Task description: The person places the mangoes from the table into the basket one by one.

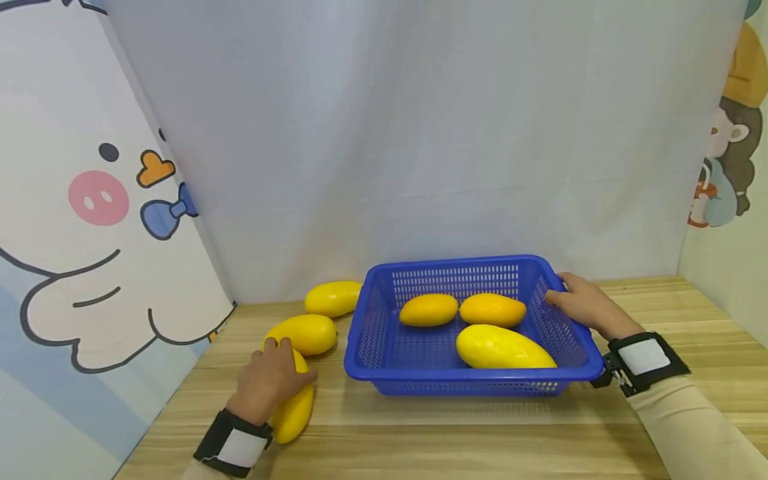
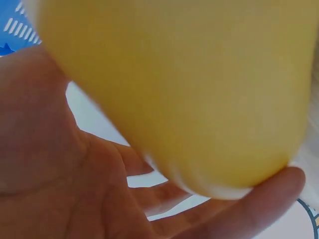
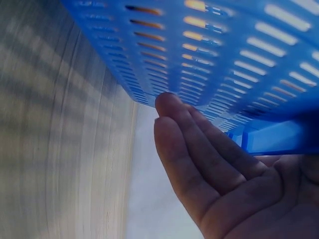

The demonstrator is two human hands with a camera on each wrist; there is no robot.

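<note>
Cartoon panel (image 1: 36, 220): A flat printed sheet showing a white, dark-outlined figure fills the left of the frame.
Left hand (image 1: 267, 379): At lower left, above a dark wristband (image 1: 237, 443), fingers and thumb curl round the front mango (image 1: 294, 408), parted about as wide as the fruit is thick.
Front mango: Plump, long and bright yellow, its skin smooth and faintly glossy, it lies in the grasp at lower left; whether it rests on the table (image 1: 420, 443) cannot be told. Such slick, rounded sides would probably be held best with thumb and fingers opposed across the thickest part, firm without a hard squeeze.
Uncontained pair: Left of centre, the middle mango (image 1: 306, 335) lies just beyond the hand, and the rear mango (image 1: 330, 299) sits near the grey cloth (image 1: 420, 133), which hangs in soft folds.
Basket (image 1: 474, 375): Blue plastic with slotted walls and a rounded rim, it stands right of centre on pale wood grain.
Basket contents: Two orange-yellow mangoes (image 1: 429, 311) (image 1: 493, 310) lie end to end at the back; a larger, shinier mango (image 1: 504, 348) lies front right, partly behind the rim.
Right hand (image 1: 582, 307): Right of centre, it grips the basket's right side, thumb over the rim, fingers nearly straight along the slotted outside. A light, steady hold there should keep the basket from sliding.
</note>
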